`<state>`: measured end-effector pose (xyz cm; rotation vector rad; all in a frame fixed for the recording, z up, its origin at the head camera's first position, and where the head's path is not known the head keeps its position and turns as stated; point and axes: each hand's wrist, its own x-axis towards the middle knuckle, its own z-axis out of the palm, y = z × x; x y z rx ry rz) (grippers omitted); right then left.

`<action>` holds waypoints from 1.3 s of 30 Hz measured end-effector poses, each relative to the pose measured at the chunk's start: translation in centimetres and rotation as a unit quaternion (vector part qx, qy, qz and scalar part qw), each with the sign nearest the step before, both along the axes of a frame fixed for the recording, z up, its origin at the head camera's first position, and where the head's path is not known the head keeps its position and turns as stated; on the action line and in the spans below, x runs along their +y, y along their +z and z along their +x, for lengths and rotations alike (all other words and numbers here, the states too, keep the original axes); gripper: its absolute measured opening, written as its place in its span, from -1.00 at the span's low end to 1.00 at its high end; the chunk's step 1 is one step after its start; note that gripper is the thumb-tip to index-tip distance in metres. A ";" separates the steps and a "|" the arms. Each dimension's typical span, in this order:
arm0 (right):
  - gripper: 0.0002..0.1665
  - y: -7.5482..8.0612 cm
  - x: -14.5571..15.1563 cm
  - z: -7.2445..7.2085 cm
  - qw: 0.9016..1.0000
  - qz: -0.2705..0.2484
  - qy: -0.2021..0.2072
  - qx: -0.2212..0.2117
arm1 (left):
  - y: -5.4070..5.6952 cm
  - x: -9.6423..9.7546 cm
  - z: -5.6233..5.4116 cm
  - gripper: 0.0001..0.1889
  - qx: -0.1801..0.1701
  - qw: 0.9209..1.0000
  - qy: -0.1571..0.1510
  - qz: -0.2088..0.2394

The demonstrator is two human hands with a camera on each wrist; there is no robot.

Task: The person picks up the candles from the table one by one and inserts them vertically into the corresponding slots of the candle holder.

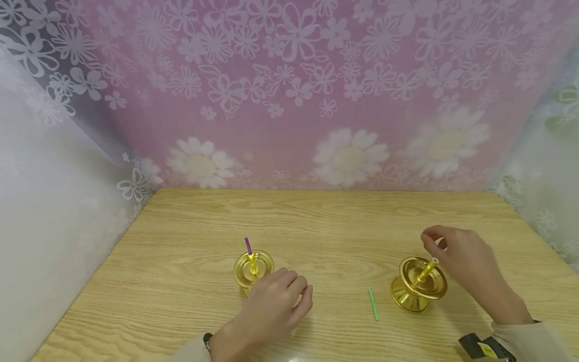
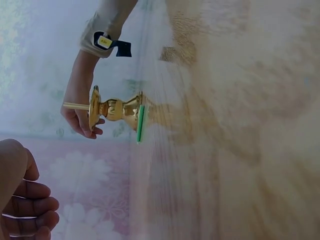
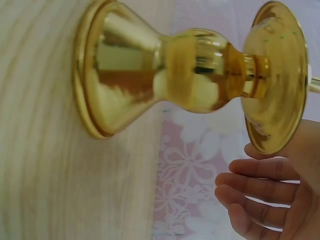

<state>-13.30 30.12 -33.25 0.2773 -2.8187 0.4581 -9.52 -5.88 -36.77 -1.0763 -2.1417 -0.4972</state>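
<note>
Two gold pedestal candle holders stand upright on the table. The left candle holder (image 1: 268,262) carries a thin purple candle (image 1: 248,245) in its yellow central stem, tilted slightly. My left hand (image 1: 276,304), fingers loosely curled and holding nothing, overlaps its foot in the head view. On the right candle holder (image 1: 409,300) the golden stem (image 1: 425,272) shows a pale top with no candle in it. Just behind and beside its dish is my right hand (image 1: 468,259), fingers bent, nothing visible between them. Between the holders lies a thin green candle (image 1: 373,304).
The wooden table (image 1: 307,226) runs back to a pink flowered curtain (image 1: 280,130). Pale flowered sheets (image 1: 54,201) hang along the sides. A black wrist strap (image 1: 472,344) sits on my right sleeve.
</note>
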 end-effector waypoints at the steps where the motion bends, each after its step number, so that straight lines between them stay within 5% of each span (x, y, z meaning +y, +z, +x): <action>1: -0.71 -0.1 0.0 0.0 1.000 0.001 0.000 -0.002 | -0.1 0.2 -0.1 -0.83 -0.007 1.000 -0.002 -0.003; 6: -0.72 -0.6 0.0 0.2 1.000 0.005 0.004 -0.002 | -0.9 1.3 -0.4 -0.82 -0.052 0.998 -0.007 -0.019; 15: -0.66 -1.5 -0.1 0.2 1.000 0.005 0.002 0.005 | -1.8 3.0 -0.8 -0.72 -0.105 0.991 0.032 -0.072; 29: -0.58 -1.8 0.2 0.4 0.998 0.044 0.009 0.052 | -1.2 6.3 -0.8 -0.70 -0.239 0.952 0.046 -0.188; 39: -0.50 -1.8 0.5 0.5 0.997 0.050 0.035 0.038 | -1.1 7.1 -1.5 -0.73 -0.221 0.951 0.085 -0.198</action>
